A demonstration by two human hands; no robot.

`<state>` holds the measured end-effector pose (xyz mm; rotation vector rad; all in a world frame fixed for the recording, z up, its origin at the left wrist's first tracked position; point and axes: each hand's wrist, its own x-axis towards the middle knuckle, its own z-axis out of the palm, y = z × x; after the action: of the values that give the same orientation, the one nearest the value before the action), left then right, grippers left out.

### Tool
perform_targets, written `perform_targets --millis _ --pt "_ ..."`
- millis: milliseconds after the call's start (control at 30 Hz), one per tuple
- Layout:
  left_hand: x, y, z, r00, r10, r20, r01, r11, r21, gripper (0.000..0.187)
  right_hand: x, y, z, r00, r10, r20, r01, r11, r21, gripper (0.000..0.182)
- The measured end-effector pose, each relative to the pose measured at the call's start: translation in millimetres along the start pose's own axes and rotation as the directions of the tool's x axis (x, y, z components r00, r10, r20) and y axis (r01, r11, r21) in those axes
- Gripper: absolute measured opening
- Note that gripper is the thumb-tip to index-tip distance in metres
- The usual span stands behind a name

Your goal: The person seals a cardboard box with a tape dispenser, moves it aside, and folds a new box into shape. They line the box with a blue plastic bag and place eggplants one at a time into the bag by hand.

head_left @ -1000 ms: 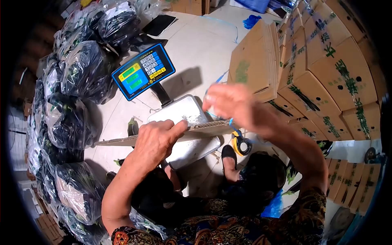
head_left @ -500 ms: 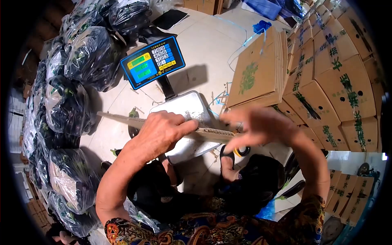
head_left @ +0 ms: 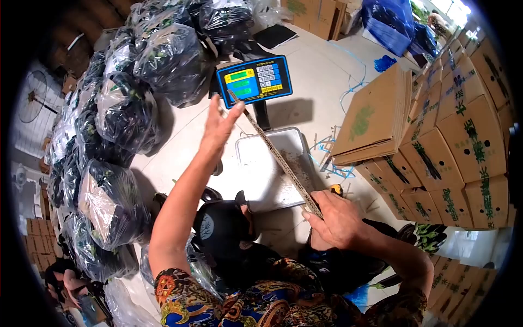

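The flattened cardboard sheet (head_left: 280, 161) is stood up on edge now, running slantwise from the person's right hand (head_left: 336, 219) low down by the knees up to the left hand (head_left: 219, 126) near the blue scale display (head_left: 254, 80). The right hand's grip is clamped on the lower end of the sheet, fingers curled over its edge; the left hand's grip is apart, fingers spread, only the fingertips touching the upper end. That is where I'd worry: with the top merely steadied by open fingers, the sheet looks liable to tip or swing, and its upper corner sits just beside the display, so a slip could knock it against the screen or its post. If it falls the other way it would land flat on the steel weighing pan (head_left: 272, 169) under it, or slide toward the pile of flat cartons (head_left: 376, 117) to the right. The plastic bags of greens (head_left: 136, 98) heaped on the left are well apart from it. Compared with half a second back, the sheet lay nearly level across the pan with the left hand gripping its edge from above and the right hand open and blurred beside it; since then the sheet has been swung up, the right hand has closed on the near end and the left has opened at the far end.
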<state>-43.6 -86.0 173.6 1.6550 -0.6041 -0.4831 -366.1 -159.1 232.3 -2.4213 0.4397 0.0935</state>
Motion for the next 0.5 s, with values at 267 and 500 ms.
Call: perform_targets --millis 267,500 --pt "8 1 16 0.968 -0.093 0.235 0.137 0.975 -0.178 0.111 10 30 11 0.967 0.247 -0.054 -0.166 0.781 0.602 0.051" --pt "2 12 -2 0.967 -0.077 0.242 0.126 0.973 -0.194 0.075 11 25 -19 0.963 0.263 -0.062 -0.247 0.95 0.189 0.034"
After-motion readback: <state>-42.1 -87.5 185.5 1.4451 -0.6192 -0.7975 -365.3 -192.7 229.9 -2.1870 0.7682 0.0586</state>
